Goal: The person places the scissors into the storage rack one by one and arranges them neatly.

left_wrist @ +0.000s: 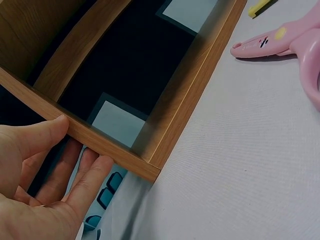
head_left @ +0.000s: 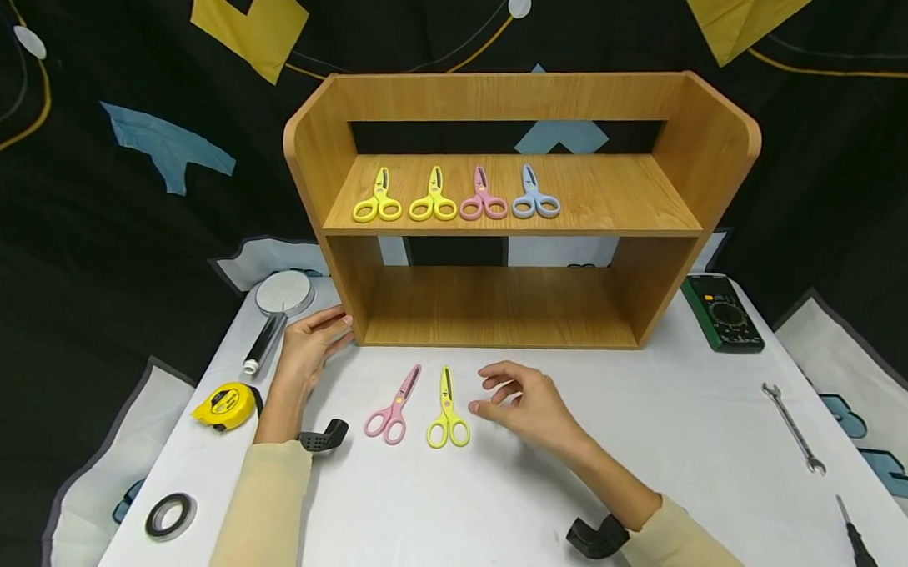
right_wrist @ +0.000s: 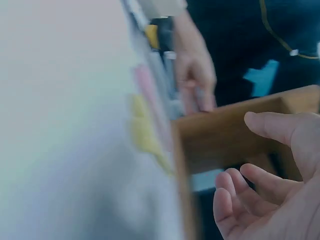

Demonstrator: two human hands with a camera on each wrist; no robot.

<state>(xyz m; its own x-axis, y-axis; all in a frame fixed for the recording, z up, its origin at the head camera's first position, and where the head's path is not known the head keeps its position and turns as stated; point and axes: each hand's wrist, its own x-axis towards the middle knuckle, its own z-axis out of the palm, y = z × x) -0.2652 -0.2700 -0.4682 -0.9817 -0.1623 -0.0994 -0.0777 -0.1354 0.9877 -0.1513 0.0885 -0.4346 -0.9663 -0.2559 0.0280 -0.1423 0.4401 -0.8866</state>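
Yellow tabletop scissors [head_left: 447,407]: tips toward shelf [head_left: 500,307], seemingly square-on.

Across the lower centre of the head view, we have bare tabletop [head_left: 447,517] to cross. Higher, pink scissors [head_left: 400,403] and yellow scissors [head_left: 446,405] lie between the left hand [head_left: 312,348] and right hand [head_left: 531,402]. The wooden shelf [head_left: 601,191] blocks us at upper centre, its lower bay [head_left: 492,311] open frontward.

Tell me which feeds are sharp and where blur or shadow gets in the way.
Head view: sharp, soft shadow below the right hand; left wrist: pink scissors and near edge of the shelf clear, its inside dim; right wrist: strongly blurred, yellow scissors smeared, though the near fingers look clearer.
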